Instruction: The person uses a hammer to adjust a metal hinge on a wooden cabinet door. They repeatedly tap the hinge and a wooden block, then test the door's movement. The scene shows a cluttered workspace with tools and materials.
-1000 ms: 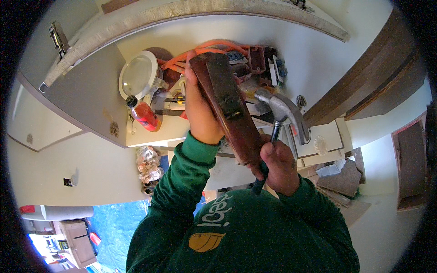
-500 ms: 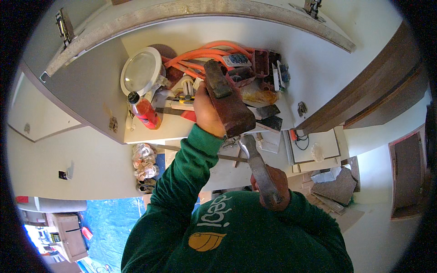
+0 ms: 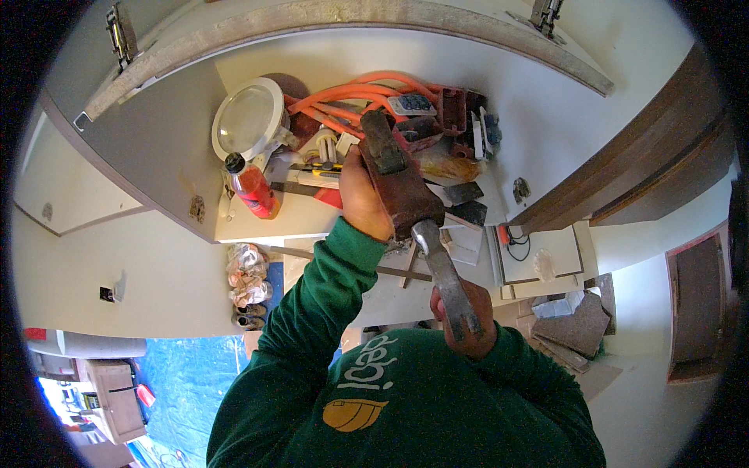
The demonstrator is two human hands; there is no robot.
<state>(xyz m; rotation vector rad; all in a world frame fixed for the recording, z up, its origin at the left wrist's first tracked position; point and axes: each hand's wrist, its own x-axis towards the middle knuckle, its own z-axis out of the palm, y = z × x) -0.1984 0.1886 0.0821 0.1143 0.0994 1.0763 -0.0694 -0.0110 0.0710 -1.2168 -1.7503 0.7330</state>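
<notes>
Pale cabinet walls enclose a cluttered shelf [image 3: 290, 225] beyond the fingers. Held out in front of it is a brown wooden block [image 3: 417, 201] with a dark piece on top. The left hand [image 3: 365, 201] is wrapped along its left side, fingers clamped on it as far as they show; those underneath are hidden. The block's long axis runs from beyond the left fingers back toward the right hand [image 3: 484, 314], which is curled tight around a hammer [image 3: 445, 274]. One end of the hammer head meets the block's near end, or nearly so; contact is hard to tell. The left hand is nearer the block.

A second ago the hammer head stood to the right, beyond the right fingers, which were beside the block's near end; now they are lower, by the chest.

Farther out, left of the left fingers, stand a bottle [image 3: 255, 191] and a round white lamp [image 3: 248, 118]; an orange hose [image 3: 331, 100] coils beyond them.
</notes>
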